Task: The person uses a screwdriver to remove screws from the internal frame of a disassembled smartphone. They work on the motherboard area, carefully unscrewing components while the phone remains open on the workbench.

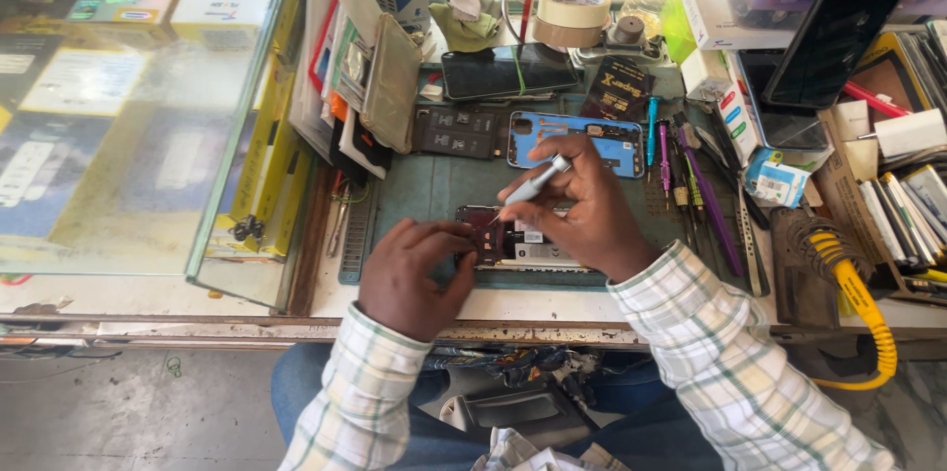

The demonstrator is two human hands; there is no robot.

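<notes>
I look down at the desk (pixel 552 305) and I see the opened phone (pixel 513 239) lying on the green work mat (pixel 434 185), near its front edge, with its long axis running left to right. My left hand (pixel 409 274) sits at the left end of the phone; its fingers are pinched on that end and hold the body steady. My right hand (pixel 582 205) is above the right part of the phone, and its fingers are closed around a thin silver screwdriver (pixel 533 185). The tool slants from upper right down to lower left, so its tip points to the left part of the phone, just beside the fingertips of the left hand. The tip seems to touch the phone's inside, but I cannot tell the exact spot. The important relation is this: the working point lies between both hands, nearer to the left one, and the tool crosses the phone's long axis at a slant. Farther on the mat lies a blue phone frame (pixel 577 141) and a dark phone back (pixel 456 131), well apart from the hands.
</notes>
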